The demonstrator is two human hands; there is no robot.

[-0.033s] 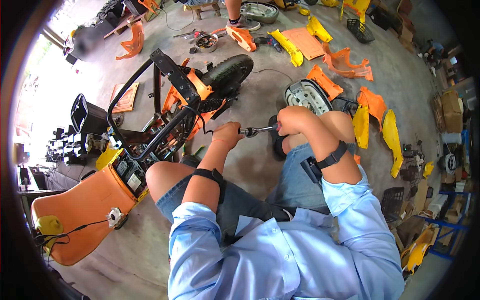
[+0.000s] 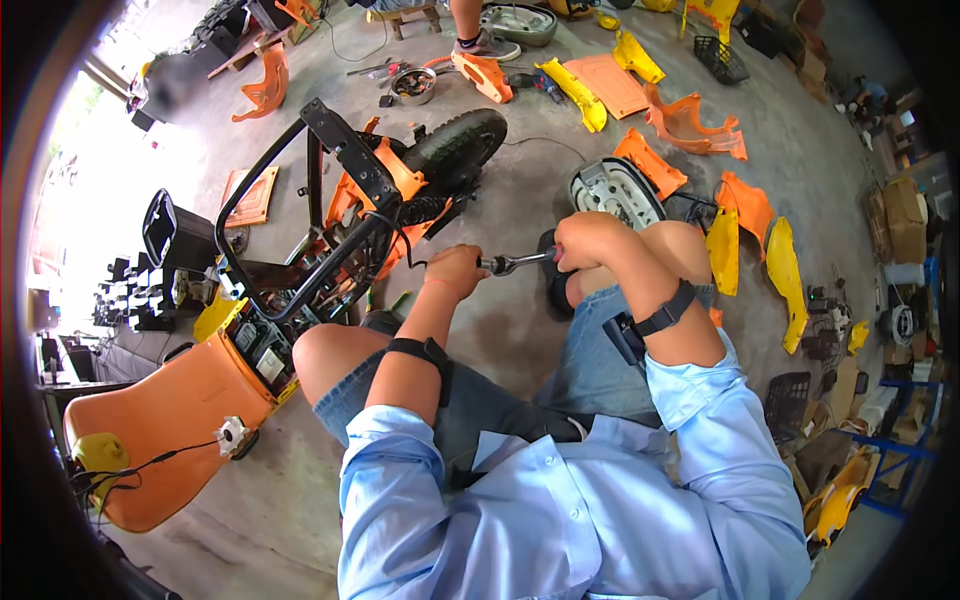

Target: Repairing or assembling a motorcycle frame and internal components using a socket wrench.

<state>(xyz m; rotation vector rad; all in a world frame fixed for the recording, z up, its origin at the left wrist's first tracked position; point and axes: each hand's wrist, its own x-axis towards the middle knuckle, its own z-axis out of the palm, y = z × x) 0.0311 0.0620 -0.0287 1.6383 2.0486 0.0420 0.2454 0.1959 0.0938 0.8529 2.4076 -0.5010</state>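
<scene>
A chrome ratchet wrench (image 2: 518, 263) spans the gap between my two hands, over the floor in front of my knees. My left hand (image 2: 453, 270) is closed at its head end; whatever lies inside that fist is hidden. Around the end of the handle, my right hand (image 2: 588, 242) is closed, above my right knee. Just beyond my left hand is a partly stripped scooter (image 2: 350, 155) on its side, with a black tube frame, orange panels and a rear wheel (image 2: 455, 150). A thin black cable runs from the frame down close to my left hand.
An orange body panel (image 2: 170, 430) with a cable lies at left. A grey-white shell part (image 2: 615, 195) rests past my right knee. Orange and yellow panels (image 2: 785, 285) are scattered right and ahead. A metal bowl (image 2: 413, 85) of small parts stands near another person's foot (image 2: 487, 47).
</scene>
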